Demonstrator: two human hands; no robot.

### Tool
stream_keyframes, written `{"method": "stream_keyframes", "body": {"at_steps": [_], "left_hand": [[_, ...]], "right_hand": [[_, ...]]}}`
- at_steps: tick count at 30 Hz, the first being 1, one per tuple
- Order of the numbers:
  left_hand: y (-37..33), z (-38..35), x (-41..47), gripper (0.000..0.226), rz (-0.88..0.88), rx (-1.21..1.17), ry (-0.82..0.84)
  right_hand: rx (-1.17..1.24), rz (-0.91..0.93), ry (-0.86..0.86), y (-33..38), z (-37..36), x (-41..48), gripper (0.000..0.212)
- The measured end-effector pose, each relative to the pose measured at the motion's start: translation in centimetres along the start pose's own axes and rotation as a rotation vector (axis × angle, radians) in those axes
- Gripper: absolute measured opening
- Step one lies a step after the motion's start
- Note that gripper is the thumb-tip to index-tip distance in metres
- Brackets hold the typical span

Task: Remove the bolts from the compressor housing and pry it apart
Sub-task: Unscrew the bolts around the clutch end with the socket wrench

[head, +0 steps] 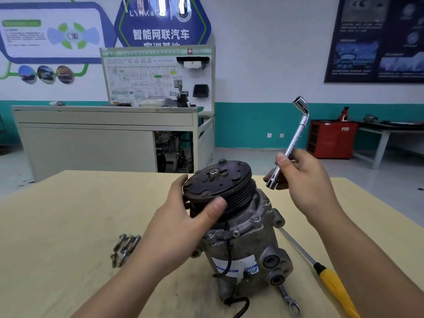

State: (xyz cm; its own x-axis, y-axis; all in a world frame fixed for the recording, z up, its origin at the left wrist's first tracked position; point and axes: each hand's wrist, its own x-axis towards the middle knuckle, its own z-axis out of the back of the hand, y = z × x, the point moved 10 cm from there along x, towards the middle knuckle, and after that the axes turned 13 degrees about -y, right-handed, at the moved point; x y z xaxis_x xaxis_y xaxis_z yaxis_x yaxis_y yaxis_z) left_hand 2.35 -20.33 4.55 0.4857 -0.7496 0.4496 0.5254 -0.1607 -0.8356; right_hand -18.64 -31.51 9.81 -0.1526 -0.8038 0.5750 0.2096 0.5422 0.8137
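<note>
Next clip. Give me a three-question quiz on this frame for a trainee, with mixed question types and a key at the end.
1. True or false: the left hand grips the pulley at the top of the compressor.
2. What does the right hand hold? A) a hammer B) an L-shaped socket wrench C) pliers
3. Fill in: the loose bolts lie on the table to the person's ____ of the compressor.

Key: 1 true; 2 B; 3 left.
</note>
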Motion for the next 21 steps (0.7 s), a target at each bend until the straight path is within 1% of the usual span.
{"method": "stream_keyframes", "body": {"at_steps": [3,5,6,8,9,11,13,17,19,21], "left_hand": [[1.5,-1.4,-1.0,0.126,0.084,-0.036,0.114],[2.7,-1.9,-1.4,0.130,0.166,-0.098,0.125],[3.2,-2.0,-1.5,0.127,0.188,-0.143,0.106],[3.6,-2.4,-1.5,0.104,0.178,-0.218,0.065],[3.4,-2.6,-1.5,0.091,0.166,-0.252,0.060],[3.3,-2.8,-1.4,0.078,0.142,-0.280,0.069],[3.6,-2.7,-0.9,0.076,0.127,-0.280,0.070],[4.8,-2.4,0.0,0.087,0.164,-0.366,0.080],[5.3,-2.2,0.4,0.080,0.190,-0.409,0.080],[5.6,-2.1,0.7,0.067,0.186,-0.416,0.080]], "right_hand": [[-0.088,-0.078,0.008,-1.6,0.0,0.3,0.025],[-0.168,-0.114,0.050,-2.7,-0.4,0.2,0.028],[-0.190,-0.123,0.080,-3.1,-0.8,0.0,0.025],[-0.211,-0.116,0.119,-3.2,-1.6,-0.5,0.022],[-0.211,-0.105,0.124,-3.2,-2.0,-0.7,0.023],[-0.227,-0.066,0.125,-2.8,-2.5,-0.9,0.027],[-0.252,-0.038,0.118,-2.6,-2.4,-0.9,0.029],[-0.225,-0.104,0.085,-3.5,-0.9,-0.9,0.031],[-0.211,-0.103,0.088,-3.4,-0.4,-1.4,0.031],[-0.205,-0.087,0.090,-3.2,-0.3,-1.9,0.032]]}}
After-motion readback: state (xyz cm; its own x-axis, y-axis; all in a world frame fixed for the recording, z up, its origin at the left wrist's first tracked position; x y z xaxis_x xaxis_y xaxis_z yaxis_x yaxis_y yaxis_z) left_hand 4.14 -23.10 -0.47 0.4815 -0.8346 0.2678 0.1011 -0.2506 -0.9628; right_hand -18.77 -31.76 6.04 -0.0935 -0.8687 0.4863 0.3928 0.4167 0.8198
